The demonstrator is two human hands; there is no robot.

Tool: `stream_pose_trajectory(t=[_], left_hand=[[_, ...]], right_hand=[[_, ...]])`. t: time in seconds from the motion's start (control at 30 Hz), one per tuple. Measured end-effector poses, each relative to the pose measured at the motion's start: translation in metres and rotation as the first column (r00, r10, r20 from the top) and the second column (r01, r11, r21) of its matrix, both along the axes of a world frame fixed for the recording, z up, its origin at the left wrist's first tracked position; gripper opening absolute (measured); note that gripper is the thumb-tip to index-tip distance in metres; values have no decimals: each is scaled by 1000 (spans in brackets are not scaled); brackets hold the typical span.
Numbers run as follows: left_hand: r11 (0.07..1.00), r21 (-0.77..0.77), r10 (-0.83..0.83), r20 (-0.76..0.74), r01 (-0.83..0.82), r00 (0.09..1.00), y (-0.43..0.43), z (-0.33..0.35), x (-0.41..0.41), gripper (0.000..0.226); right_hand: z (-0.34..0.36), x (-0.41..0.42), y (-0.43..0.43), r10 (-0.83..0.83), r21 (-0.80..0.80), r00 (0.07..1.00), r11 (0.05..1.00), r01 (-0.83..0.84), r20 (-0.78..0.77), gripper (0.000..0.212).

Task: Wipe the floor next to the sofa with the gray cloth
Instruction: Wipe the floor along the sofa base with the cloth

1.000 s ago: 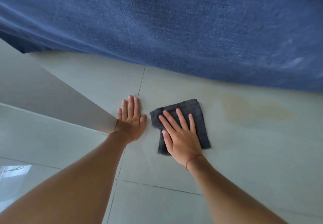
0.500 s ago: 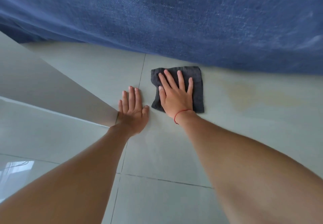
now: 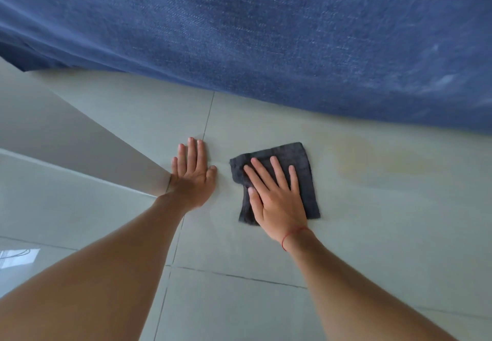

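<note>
A folded dark gray cloth (image 3: 306, 170) lies flat on the pale tiled floor (image 3: 266, 308), a short way in front of the blue fabric sofa (image 3: 266, 34) that fills the top of the view. My right hand (image 3: 274, 194) presses flat on the cloth with fingers spread, covering its lower left part. My left hand (image 3: 193, 174) rests palm down on the bare tile just left of the cloth, fingers together, holding nothing. A red string circles my right wrist.
A faint yellowish stain (image 3: 378, 159) marks the tile right of the cloth. A shaded grey wedge (image 3: 66, 133) crosses the floor at left beside my left hand. Grout lines run across the tiles below my arms.
My right hand slid the cloth back from the sofa's edge toward me and slightly right. My left hand stayed planted on the tile.
</note>
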State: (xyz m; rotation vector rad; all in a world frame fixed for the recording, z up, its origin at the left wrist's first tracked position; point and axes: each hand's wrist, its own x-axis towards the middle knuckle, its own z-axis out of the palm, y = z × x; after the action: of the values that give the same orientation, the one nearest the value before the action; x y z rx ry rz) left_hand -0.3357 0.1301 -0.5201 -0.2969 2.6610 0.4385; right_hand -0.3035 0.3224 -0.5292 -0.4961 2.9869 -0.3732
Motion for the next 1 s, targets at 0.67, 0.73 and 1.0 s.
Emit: stream_pose_trajectory(t=[0.67,0.73,1.0], left_hand=[[991,-104,42,-338,-81,940,28,4,-3,55],[994,-106,-12,-310,-22,951,42,8,-10,58],[989,-47,-144,-90,140,986,101,-4,-23,60]], right_hand=[[-8,-58,6,-219,-16,975,976,219,42,49],[-5,-41,20,-212,-16,976,977,212,42,48],[1,34,116,-362,5,932,932,362,6,49]])
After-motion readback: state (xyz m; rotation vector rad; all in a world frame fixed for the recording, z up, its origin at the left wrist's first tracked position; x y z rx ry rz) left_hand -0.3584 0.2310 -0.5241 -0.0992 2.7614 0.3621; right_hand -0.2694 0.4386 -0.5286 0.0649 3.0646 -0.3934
